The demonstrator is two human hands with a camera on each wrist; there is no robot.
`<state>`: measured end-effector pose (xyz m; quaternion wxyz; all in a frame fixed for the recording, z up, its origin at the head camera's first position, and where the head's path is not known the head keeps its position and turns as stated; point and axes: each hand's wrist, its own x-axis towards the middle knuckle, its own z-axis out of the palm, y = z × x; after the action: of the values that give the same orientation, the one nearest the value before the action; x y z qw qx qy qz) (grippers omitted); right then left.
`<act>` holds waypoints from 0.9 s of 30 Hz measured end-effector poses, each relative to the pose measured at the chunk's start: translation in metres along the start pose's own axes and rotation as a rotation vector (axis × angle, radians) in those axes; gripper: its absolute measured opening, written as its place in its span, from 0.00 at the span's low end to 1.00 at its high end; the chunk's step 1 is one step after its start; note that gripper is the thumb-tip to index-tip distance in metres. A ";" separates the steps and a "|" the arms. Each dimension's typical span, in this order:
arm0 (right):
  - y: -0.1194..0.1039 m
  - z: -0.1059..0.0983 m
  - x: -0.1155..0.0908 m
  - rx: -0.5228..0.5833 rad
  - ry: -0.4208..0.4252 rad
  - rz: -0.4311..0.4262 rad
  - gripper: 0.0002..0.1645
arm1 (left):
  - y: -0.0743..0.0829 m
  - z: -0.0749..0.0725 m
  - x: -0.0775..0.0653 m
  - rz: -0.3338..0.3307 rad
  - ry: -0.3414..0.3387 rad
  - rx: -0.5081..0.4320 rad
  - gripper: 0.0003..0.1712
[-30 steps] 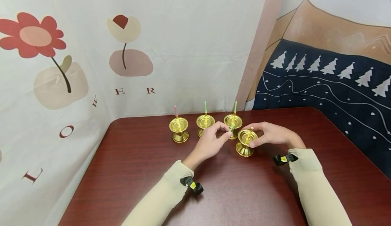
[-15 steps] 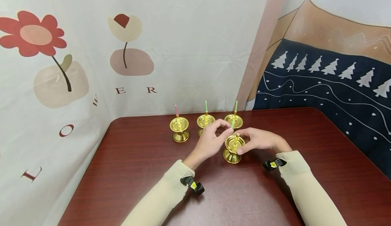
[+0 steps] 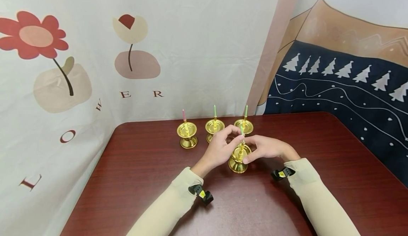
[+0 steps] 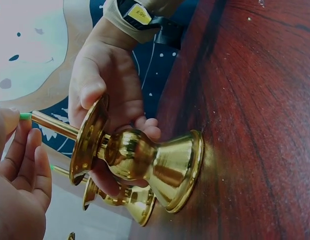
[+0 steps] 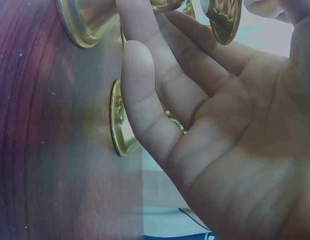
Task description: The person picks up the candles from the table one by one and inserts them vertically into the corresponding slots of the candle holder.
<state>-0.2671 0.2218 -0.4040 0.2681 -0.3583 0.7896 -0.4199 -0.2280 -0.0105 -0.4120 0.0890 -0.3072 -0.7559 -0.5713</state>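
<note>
My left hand [image 3: 220, 147] pinches a thin green candle [image 3: 242, 130] between thumb and forefinger, upright over the brass candle holder [image 3: 237, 166]. In the left wrist view the candle's lower end [image 4: 26, 116] is right at the mouth of the holder's narrow tube [image 4: 55, 124]. My right hand [image 3: 268, 147] holds this candle holder around its dish, thumb on the near rim and fingers behind. The holder's base stands on or close over the table. In the right wrist view my right fingers [image 5: 140, 75] curve beside the holder's stem, which is partly cut off at the top.
Behind my hands stand three more brass candle holders in a row: the left one [image 3: 188, 142] bears a pink candle [image 3: 183, 114], the middle [image 3: 210, 127] and right [image 3: 248, 127] ones green candles. The reddish-brown table [image 3: 143, 179] meets a printed curtain [image 3: 191, 51] at the back.
My right hand has brought the candle holder leftward and nearer, under the green candle. My left hand has stayed nearly in place, tilting the candle more upright.
</note>
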 end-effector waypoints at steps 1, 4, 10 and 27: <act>0.000 0.000 0.000 -0.003 0.002 0.002 0.35 | -0.001 0.000 0.000 0.008 -0.007 0.002 0.03; 0.000 0.001 -0.001 -0.011 0.011 0.012 0.35 | -0.002 0.000 0.000 0.032 -0.023 0.008 0.03; -0.001 0.001 -0.001 -0.015 0.022 0.022 0.36 | -0.002 0.000 0.001 0.110 -0.025 0.049 0.04; -0.001 0.001 -0.002 -0.028 0.039 0.023 0.34 | -0.003 -0.001 0.001 0.285 -0.055 0.191 0.02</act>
<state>-0.2648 0.2223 -0.4034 0.2527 -0.3445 0.8045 -0.4127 -0.2304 -0.0116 -0.4134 0.1769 -0.4169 -0.7578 -0.4698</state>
